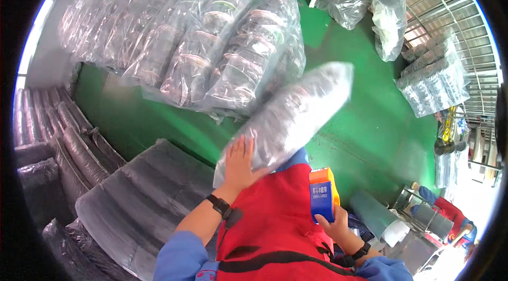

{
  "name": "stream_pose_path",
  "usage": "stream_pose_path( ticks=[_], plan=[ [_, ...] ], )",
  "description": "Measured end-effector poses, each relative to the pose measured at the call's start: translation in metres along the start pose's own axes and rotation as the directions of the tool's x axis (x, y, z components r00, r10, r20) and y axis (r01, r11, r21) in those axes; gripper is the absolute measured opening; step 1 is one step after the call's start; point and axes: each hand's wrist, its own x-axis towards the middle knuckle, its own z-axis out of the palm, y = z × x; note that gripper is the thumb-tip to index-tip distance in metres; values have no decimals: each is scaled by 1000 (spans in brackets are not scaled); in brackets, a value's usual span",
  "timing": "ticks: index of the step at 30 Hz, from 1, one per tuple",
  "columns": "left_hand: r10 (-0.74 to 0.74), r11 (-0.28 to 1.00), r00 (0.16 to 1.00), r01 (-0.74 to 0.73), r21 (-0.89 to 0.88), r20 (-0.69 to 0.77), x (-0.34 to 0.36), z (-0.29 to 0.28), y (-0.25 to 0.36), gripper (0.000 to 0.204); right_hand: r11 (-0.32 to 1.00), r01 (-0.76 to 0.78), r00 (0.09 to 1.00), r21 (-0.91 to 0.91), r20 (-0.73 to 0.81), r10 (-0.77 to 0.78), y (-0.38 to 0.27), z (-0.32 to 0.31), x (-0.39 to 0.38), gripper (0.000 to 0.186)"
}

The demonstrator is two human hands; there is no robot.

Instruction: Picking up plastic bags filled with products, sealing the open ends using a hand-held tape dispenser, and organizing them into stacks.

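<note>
Clear plastic wrapped the long bulging bag [296,112] that lay aslant in front of the person in the head view, its near end close to the red apron [264,223] and its far end pointing up and to the right. Of the two hands, the left hand [242,162] lay on the bag's near end, fingers extended and not closed round it; the right hand [334,224] grasped a blue-and-orange tape dispenser [321,201], held upright beside the apron. What bore the bag's weight could not be told.

Beyond it, a row of filled clear bags [180,48] stood close together on the green floor [365,143]. Dark grey padded pieces [143,196] lay at the left, and at the far right another person [452,217] in red and blue bent forward.
</note>
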Motion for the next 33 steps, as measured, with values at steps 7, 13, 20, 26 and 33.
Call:
stream_pose_path(
  ticks=[7,13,20,26,33],
  plan=[
    [220,973,972,-225,52,84,13,0,-9,95,1000,11,1000,27,24,-12,-25,-4,39,38],
    [464,886,794,-409,-220,393,-12,-12,8,57,954,280,932,109,206,-297,-46,-31,83,41],
    [165,-141,620,785,-604,767,-2,-81,29,32,793,517,627,322,489,-607,-78,-31,99,44],
    [43,-233,576,800,-553,816,-4,-85,32,18,804,394,676,446,453,-582,-83,-16,93,44],
    [-640,644,768,541,-541,7,75,-62,-49,17,907,-307,731,-287,539,418,-28,-33,68,53]
  ],
)
